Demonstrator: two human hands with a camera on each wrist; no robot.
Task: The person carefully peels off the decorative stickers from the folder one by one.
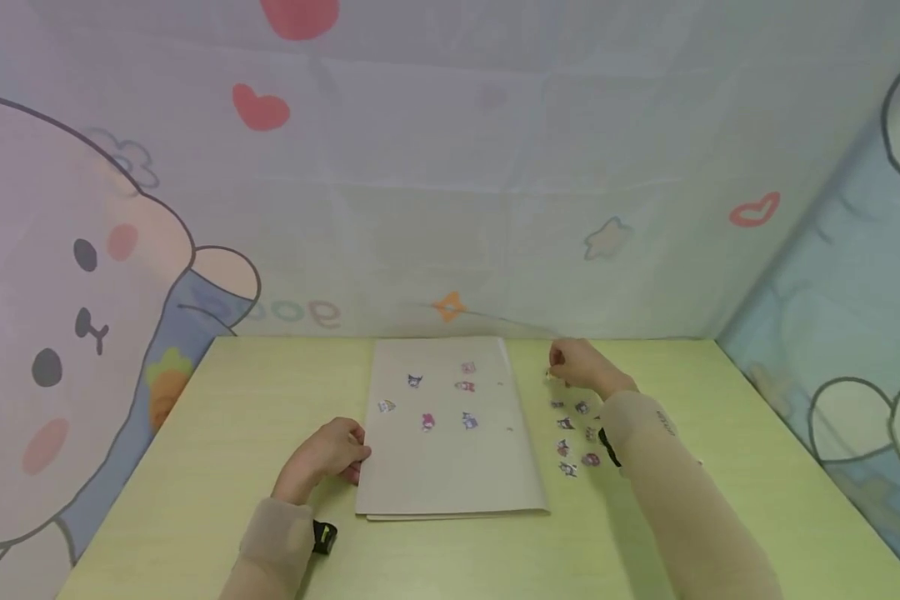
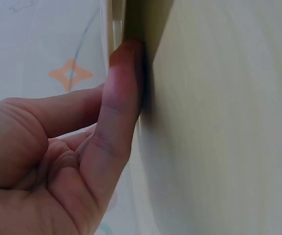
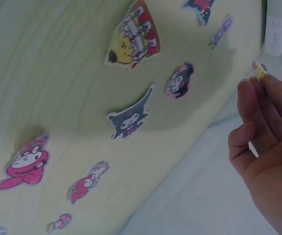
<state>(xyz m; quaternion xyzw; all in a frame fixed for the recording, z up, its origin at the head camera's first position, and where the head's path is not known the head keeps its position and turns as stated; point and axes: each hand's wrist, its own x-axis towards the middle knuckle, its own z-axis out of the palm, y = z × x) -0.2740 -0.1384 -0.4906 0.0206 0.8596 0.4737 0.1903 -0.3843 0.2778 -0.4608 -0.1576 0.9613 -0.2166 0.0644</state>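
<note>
A: Where do we log the paper [image 1: 450,479]?
B: On the counter [image 1: 195,450], long axis near to far; left hand [image 1: 332,450] pinches its left edge.
A: Right hand [image 1: 581,365]?
B: Far right, we note, pinching a yellow sticker [image 3: 258,72], tip jutting out.

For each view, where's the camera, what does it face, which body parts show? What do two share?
Head: worn there, facing forward-down at paper; left hand, right hand, sleeves show.
Left wrist: worn there, facing table; left hand shows.
Right wrist: worn there, facing stickers; right hand shows.
Head and right wrist share stickers.
</note>
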